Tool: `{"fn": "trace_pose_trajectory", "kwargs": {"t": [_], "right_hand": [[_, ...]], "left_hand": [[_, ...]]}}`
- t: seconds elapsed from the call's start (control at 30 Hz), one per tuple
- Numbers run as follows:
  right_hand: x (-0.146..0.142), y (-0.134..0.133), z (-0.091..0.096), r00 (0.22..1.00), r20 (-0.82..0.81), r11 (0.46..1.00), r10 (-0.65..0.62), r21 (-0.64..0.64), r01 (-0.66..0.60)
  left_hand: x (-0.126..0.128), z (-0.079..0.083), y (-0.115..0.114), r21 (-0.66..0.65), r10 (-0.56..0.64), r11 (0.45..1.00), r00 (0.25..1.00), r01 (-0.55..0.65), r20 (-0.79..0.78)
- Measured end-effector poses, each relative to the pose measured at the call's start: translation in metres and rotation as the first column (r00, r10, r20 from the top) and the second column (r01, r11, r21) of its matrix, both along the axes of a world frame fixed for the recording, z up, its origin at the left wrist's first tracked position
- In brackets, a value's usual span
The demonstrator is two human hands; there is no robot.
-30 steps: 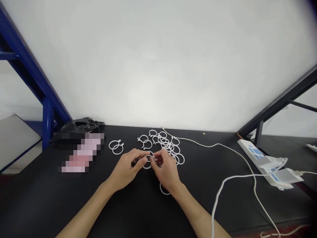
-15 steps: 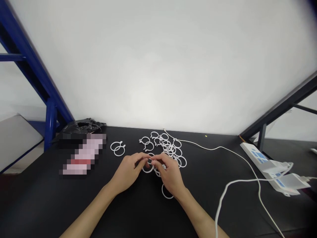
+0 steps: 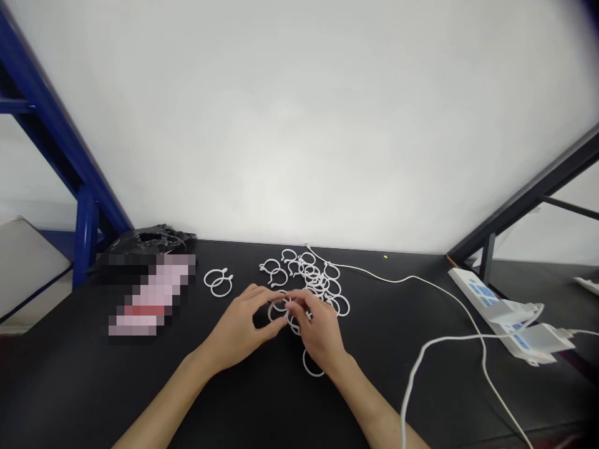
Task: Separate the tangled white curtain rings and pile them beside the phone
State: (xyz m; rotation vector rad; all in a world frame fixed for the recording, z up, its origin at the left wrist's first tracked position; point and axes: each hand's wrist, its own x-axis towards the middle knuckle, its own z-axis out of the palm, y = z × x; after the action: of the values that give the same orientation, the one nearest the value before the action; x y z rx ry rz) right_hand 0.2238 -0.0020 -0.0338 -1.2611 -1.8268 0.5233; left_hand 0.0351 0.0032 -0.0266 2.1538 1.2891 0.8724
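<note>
A plain white wall (image 3: 299, 125) rises behind the black table (image 3: 70, 386).

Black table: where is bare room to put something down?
Bare table lies left of the left hand, below the blurred item, and between the right hand and white cable. The ring pile is crowded.

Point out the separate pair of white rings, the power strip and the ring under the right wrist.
pair of white rings (image 3: 218, 282), head view, middle of the pair.
power strip (image 3: 486, 298), head view, top face.
ring under the right wrist (image 3: 309, 369), head view, near rim.

pixelated object (image 3: 150, 293) unreadable; ring (image 3: 312, 364) partly under right wrist
</note>
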Motion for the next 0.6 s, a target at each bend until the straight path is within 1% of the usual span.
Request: {"fn": "trace_pose_trajectory", "kwargs": {"t": [0.03, 0.07, 0.1, 0.17, 0.23, 0.27, 0.33, 0.4, 0.47, 0.5, 0.53, 0.57, 0.6], "right_hand": [[0.001, 0.001, -0.001, 0.999, 0.049, 1.0, -0.008, 0.026, 0.006], [0.001, 0.002, -0.002, 0.994, 0.109, 0.998, -0.015, 0.057, 0.009], [0.001, 0.003, -0.002, 0.984, 0.178, 0.996, -0.019, 0.086, 0.004], [-0.002, 0.006, 0.001, 0.942, 0.335, 0.992, -0.006, 0.12, -0.037], [-0.009, 0.011, 0.005, 0.873, 0.486, 0.989, 0.025, 0.116, -0.093], [-0.014, 0.013, 0.008, 0.833, 0.552, 0.987, 0.045, 0.104, -0.122], [-0.024, 0.019, 0.013, 0.743, 0.664, 0.984, 0.081, 0.065, -0.165], [-0.034, 0.024, 0.017, 0.654, 0.748, 0.983, 0.111, 0.014, -0.183], [-0.041, 0.029, 0.018, 0.586, 0.797, 0.979, 0.148, -0.033, -0.201], [-0.043, 0.03, 0.017, 0.569, 0.806, 0.975, 0.164, -0.045, -0.216], [-0.043, 0.031, 0.017, 0.569, 0.802, 0.971, 0.179, -0.049, -0.235], [-0.043, 0.03, 0.018, 0.59, 0.784, 0.966, 0.194, -0.047, -0.255], [-0.041, 0.03, 0.018, 0.628, 0.748, 0.961, 0.213, -0.044, -0.274]], "left_hand": [[-0.004, -0.002, 0.004, 0.065, 0.072, 0.995, 0.997, -0.07, -0.034], [-0.009, -0.004, 0.008, 0.142, 0.176, 0.976, 0.982, -0.165, -0.074], [-0.015, -0.006, 0.012, 0.214, 0.29, 0.942, 0.948, -0.259, -0.128], [-0.028, -0.01, 0.02, 0.3, 0.484, 0.863, 0.835, -0.407, -0.26], [-0.039, -0.015, 0.024, 0.337, 0.587, 0.807, 0.722, -0.485, -0.367], [-0.043, -0.017, 0.026, 0.345, 0.612, 0.79, 0.682, -0.506, -0.401], [-0.047, -0.02, 0.027, 0.348, 0.633, 0.774, 0.638, -0.528, -0.439], [-0.048, -0.023, 0.028, 0.347, 0.632, 0.774, 0.623, -0.529, -0.46], [-0.047, -0.025, 0.028, 0.345, 0.622, 0.782, 0.625, -0.519, -0.472], [-0.047, -0.025, 0.028, 0.343, 0.614, 0.789, 0.63, -0.509, -0.476], [-0.047, -0.026, 0.028, 0.342, 0.605, 0.796, 0.634, -0.5, -0.481], [-0.049, -0.026, 0.028, 0.341, 0.599, 0.8, 0.636, -0.493, -0.486], [-0.05, -0.026, 0.029, 0.342, 0.595, 0.803, 0.635, -0.488, -0.492]]}}
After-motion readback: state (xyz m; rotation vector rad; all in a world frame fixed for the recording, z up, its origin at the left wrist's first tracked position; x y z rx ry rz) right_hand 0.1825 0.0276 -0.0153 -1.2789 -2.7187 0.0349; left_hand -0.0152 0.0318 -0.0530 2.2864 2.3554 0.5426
